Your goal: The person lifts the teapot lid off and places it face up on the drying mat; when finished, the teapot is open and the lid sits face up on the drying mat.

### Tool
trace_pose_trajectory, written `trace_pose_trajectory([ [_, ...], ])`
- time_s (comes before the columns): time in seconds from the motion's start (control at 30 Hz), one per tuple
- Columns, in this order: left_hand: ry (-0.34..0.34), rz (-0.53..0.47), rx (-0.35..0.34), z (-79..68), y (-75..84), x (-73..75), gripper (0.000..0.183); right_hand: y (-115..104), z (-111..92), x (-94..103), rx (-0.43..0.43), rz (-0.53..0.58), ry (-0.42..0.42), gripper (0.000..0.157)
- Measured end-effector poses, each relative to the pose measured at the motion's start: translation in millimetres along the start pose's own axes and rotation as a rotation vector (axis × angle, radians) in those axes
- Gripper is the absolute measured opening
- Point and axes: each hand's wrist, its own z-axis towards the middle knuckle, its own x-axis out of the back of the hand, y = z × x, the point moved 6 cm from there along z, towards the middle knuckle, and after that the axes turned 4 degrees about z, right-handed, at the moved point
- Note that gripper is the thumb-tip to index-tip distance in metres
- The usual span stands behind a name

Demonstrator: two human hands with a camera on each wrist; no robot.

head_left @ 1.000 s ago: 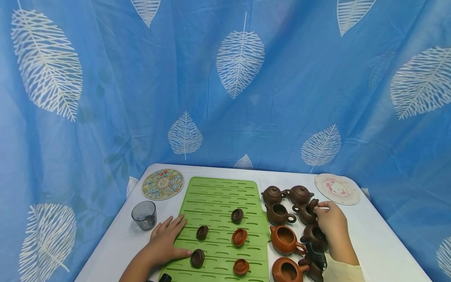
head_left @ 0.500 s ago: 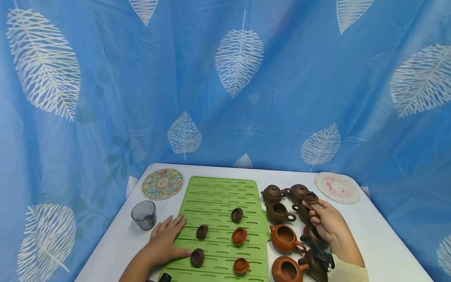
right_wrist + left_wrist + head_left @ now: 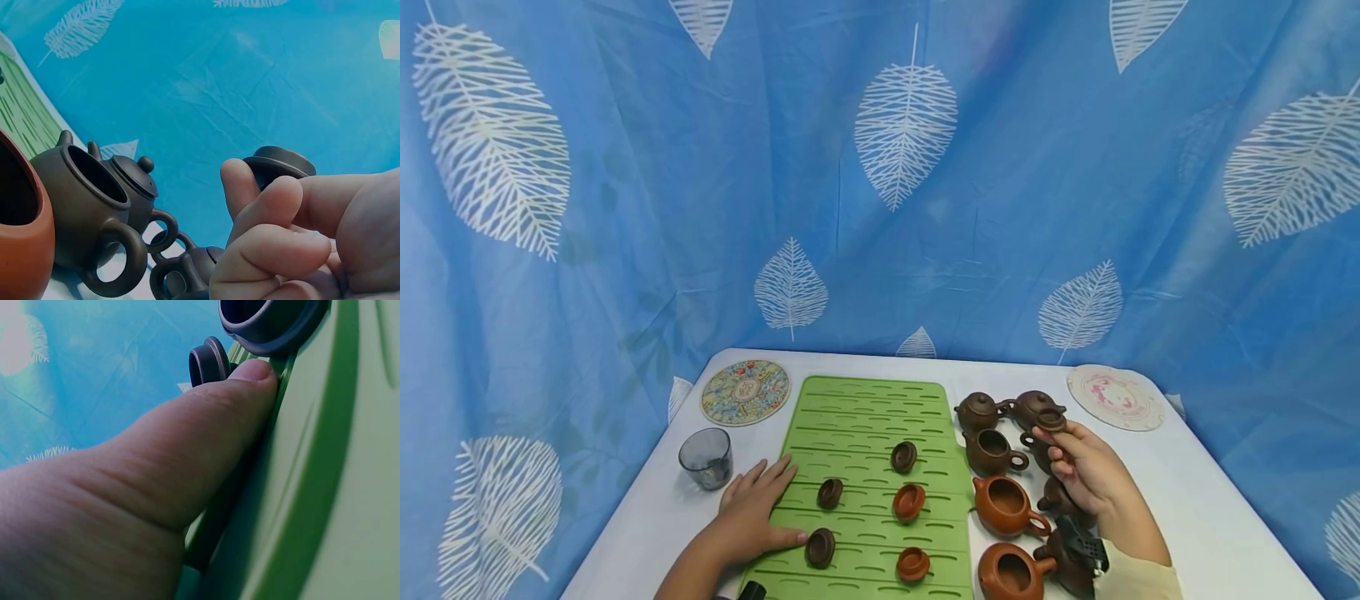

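My right hand [image 3: 1097, 471] pinches a dark brown teapot lid [image 3: 1049, 420] by the knob, turned over with its inner rim up, above the dark teapots. In the right wrist view the lid [image 3: 281, 161] shows between thumb and fingers. Partly behind this hand is an uncovered dark teapot [image 3: 1037, 451]. My left hand [image 3: 756, 512] lies with fingers spread on the left edge of a green ridged mat [image 3: 868, 417]. Its thumb tip is right at a dark lid [image 3: 820, 548]. Two more dark lids and two reddish lids [image 3: 908, 503] lie on the mat.
Right of the mat stand several teapots: two dark lidded ones [image 3: 979, 411] at the back, an open dark one [image 3: 992, 452], open reddish ones [image 3: 1003, 504] nearer. A grey glass [image 3: 707, 458] and patterned round mat [image 3: 747, 392] are left; a pale round mat [image 3: 1116, 397] is back right.
My right hand has lifted the lid from the dark teapot, turned it over and moved it slightly left. The left hand has stayed in place.
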Motion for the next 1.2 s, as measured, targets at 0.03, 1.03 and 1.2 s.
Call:
trace_pose_trajectory([
  [0.03,0.001,-0.002,-0.001,0.3,0.0,0.2,0.112,0.0,0.0,-1.0,0.002,0.001,-0.006,0.014],
  [1.03,0.018,-0.054,-0.019,0.0,1.4,2.2,0.113,14.6,8.6,-111.5,0.028,-0.271,-0.157,0.03],
  [1.2,0.012,-0.049,-0.016,0.3,1.0,2.0,0.113,17.9,11.4,-133.5,0.024,-0.311,-0.209,0.035],
])
